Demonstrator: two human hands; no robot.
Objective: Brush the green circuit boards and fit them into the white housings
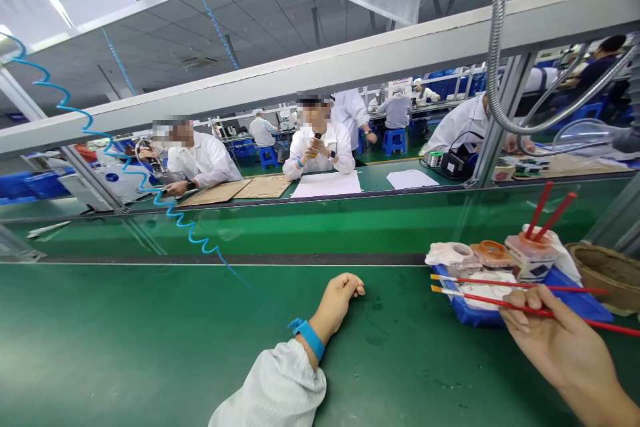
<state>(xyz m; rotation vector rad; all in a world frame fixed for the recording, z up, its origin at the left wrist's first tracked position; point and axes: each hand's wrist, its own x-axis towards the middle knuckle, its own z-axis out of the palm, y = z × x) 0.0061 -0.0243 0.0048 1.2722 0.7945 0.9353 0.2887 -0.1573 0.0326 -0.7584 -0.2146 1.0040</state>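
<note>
My left hand (339, 299) rests on the green bench mat (150, 340), fingers curled into a loose fist with nothing in it; a blue wrist strap (309, 335) circles the wrist. My right hand (560, 340) pinches a thin red-handled brush (480, 299) that lies across a blue tray (575, 300). A second red brush (500, 283) lies on the tray just behind it. In the tray stand small glue-stained jars (493, 254) and a container (533, 257) holding two upright red sticks (547, 213).
A brown bowl (607, 273) sits right of the tray. A coiled blue cable (125, 167) hangs at left. A green conveyor (300, 223) runs behind the mat. Across it, people in white coats sit over cardboard sheets (235, 190) and white paper (327, 183).
</note>
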